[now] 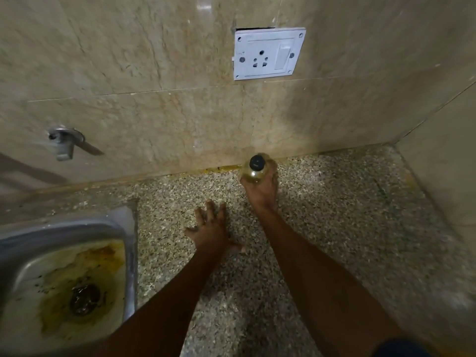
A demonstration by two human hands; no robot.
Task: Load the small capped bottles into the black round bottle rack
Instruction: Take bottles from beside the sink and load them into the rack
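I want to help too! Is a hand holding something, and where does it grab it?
The right hand grips the small capped bottle round its body, below the black cap. The left hand holds nothing.

Black-capped bottle (255, 169) of yellowish liquid, speckled grey counter (334, 215), beige marbled wall (128, 60), white socket (268, 54)

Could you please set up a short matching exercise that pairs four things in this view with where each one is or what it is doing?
Things:
1. right hand
2. left hand
3. steel sink
4. socket and switch plate

Places or states:
A. fixed on the marble wall
B. set in the counter at lower left, its basin stained yellow
C. grips a small black-capped bottle near the wall
D. spread open over the speckled counter

Pairs: 1-C, 2-D, 3-B, 4-A
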